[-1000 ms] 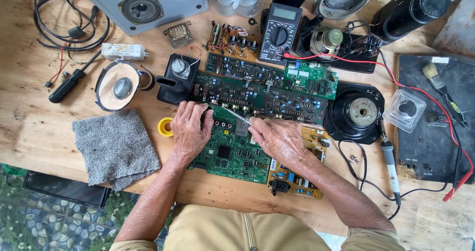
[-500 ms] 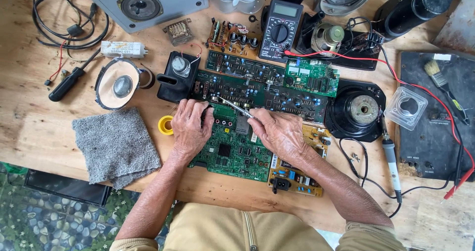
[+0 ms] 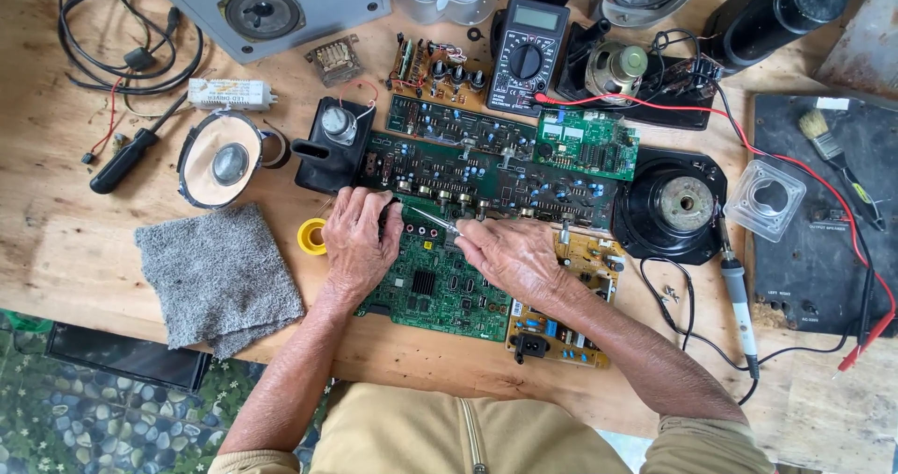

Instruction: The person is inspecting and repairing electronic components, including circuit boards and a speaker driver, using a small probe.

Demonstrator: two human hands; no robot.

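Here, left to right:
Grey cloth [image 3: 217, 276]: lying flat at lower left of the frame, untouched.
Yellow roll [image 3: 312, 237]: just left of the left hand, apart from it.
Left hand [image 3: 357, 240]: centre of the frame, palm down on the green circuit board [image 3: 436, 292]; fingers curled loosely, thumb and forefinger seemingly closed on the near end of a thin metal tool [image 3: 432, 220], though hard to tell for sure.
Thin metal tool: slanting between the two hands, just above the green board's upper edge.
Right hand [image 3: 510, 257]: just right of centre, fingers bent and pressed together over the tool's other end, heel over the yellow board [image 3: 571, 320].
Progress: judged mid-way; board out and laid bare, work at its upper edge under way, nothing visibly removed or finished.
Soldering iron [image 3: 737, 296]: lying unused at right, well apart from both hands.
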